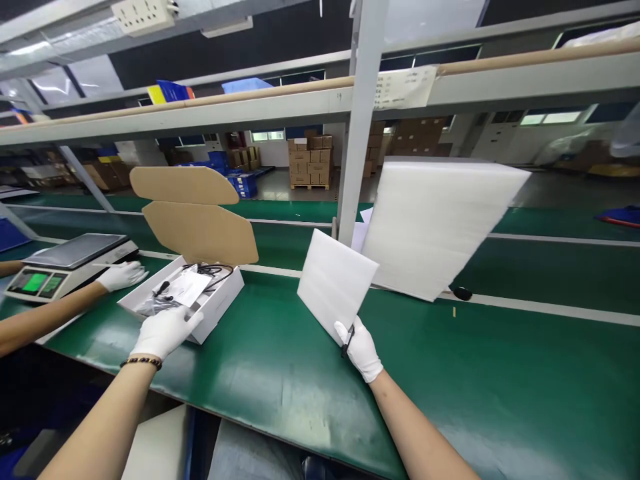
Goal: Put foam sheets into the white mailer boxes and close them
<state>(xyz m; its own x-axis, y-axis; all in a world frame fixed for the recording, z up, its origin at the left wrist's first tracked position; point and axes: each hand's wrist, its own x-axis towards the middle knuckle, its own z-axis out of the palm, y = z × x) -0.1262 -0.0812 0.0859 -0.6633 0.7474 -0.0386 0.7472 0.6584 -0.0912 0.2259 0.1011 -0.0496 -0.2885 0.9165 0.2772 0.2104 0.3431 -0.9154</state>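
Observation:
My left hand, in a white glove, grips the near wall of an open white box, its fingers bent over the rim toward the contents. Inside the box lie a white card, black cables and a clear plastic bag. The box's brown inner lid stands raised at the back. Off to the right, my gloved right hand holds a square white foam sheet tilted up by its lower corner. A small black pen-like thing is in the same grasp.
A co-worker's gloved hand is left of the box, beside a digital scale. A tall stack of white foam sheets leans behind my right hand, near a metal post. A round black object lies on the green bench.

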